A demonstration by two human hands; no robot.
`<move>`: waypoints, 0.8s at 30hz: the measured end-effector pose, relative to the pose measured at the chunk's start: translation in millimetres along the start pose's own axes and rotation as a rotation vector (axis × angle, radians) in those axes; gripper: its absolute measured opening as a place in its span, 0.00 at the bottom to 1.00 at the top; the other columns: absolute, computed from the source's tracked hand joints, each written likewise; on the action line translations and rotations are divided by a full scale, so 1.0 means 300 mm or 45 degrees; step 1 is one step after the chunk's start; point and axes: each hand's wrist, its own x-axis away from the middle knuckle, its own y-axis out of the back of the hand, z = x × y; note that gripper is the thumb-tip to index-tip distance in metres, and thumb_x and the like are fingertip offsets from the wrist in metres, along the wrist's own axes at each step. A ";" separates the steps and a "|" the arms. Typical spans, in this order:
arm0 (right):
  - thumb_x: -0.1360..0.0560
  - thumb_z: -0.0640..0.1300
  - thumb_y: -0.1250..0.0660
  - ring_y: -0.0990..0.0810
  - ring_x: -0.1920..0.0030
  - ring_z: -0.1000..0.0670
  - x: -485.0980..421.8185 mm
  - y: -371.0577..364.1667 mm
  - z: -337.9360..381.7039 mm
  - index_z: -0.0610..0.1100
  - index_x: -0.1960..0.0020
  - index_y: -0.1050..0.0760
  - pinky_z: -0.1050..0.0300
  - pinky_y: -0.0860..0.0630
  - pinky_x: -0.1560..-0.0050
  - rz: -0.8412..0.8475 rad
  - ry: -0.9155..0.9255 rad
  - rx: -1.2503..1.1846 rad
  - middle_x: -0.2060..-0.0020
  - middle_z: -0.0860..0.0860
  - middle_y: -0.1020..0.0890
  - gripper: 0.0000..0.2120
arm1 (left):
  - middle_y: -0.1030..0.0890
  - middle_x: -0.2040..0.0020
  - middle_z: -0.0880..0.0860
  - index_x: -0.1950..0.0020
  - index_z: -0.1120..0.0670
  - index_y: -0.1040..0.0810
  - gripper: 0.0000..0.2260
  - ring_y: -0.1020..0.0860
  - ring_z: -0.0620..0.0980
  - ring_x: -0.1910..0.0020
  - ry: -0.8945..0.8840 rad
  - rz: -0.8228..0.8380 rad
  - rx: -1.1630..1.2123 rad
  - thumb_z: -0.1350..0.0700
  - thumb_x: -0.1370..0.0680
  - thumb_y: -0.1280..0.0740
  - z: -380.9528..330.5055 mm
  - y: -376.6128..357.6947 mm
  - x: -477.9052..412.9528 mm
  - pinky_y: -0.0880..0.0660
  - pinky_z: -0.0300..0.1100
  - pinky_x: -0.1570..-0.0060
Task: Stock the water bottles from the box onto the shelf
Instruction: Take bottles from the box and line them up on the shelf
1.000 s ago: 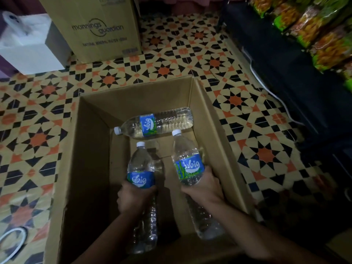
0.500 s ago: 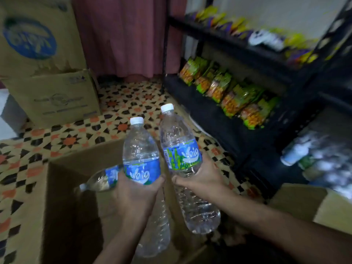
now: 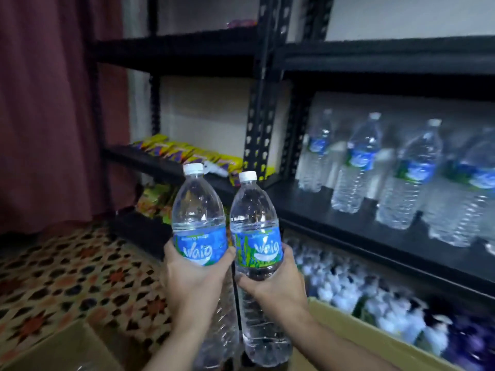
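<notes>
My left hand [image 3: 194, 283] grips a clear water bottle [image 3: 198, 210] with a blue label and white cap, held upright. Right beside it, my right hand [image 3: 276, 282] holds a second water bottle [image 3: 254, 212] of the same kind, also upright. The two bottles almost touch, at centre of view, above the cardboard box [image 3: 356, 336] whose flaps show at the bottom. To the right, the black shelf [image 3: 348, 223] carries several upright water bottles [image 3: 356, 162], blurred. The box's inside is hidden.
Yellow and purple snack packs [image 3: 184, 153] lie on the left shelf board, green ones [image 3: 155, 199] below. Blurred white-capped bottles [image 3: 348, 285] fill the lower shelf level. A dark red curtain [image 3: 48, 116] hangs at left over patterned floor tiles [image 3: 80, 277].
Both bottles have been lifted out of the box and raised in front of me. My view has swung up and right from the box to the shelf with bottles.
</notes>
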 end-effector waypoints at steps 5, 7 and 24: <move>0.47 0.60 0.22 0.20 0.50 0.62 -0.084 0.231 -0.004 0.58 0.41 0.33 0.65 0.26 0.52 -0.249 0.005 -0.019 0.52 0.62 0.18 0.38 | 0.19 0.51 0.57 0.47 0.55 0.28 0.34 0.21 0.60 0.49 -0.101 0.136 0.044 0.46 0.45 0.17 -0.147 -0.210 0.074 0.27 0.47 0.52; 0.48 0.62 0.21 0.20 0.49 0.62 -0.125 0.308 -0.010 0.57 0.40 0.32 0.63 0.24 0.48 -0.335 0.021 -0.041 0.52 0.61 0.17 0.40 | 0.19 0.49 0.59 0.45 0.56 0.27 0.35 0.21 0.60 0.48 -0.125 0.188 0.068 0.46 0.45 0.16 -0.204 -0.287 0.093 0.28 0.47 0.51; 0.43 0.51 0.17 0.21 0.62 0.68 -0.456 0.583 -0.098 0.53 0.45 0.30 0.75 0.29 0.65 -0.724 -0.015 -0.148 0.59 0.60 0.18 0.31 | 0.23 0.46 0.50 0.38 0.54 0.28 0.37 0.27 0.49 0.48 -0.474 0.276 0.329 0.46 0.42 0.18 -0.445 -0.759 -0.083 0.31 0.41 0.48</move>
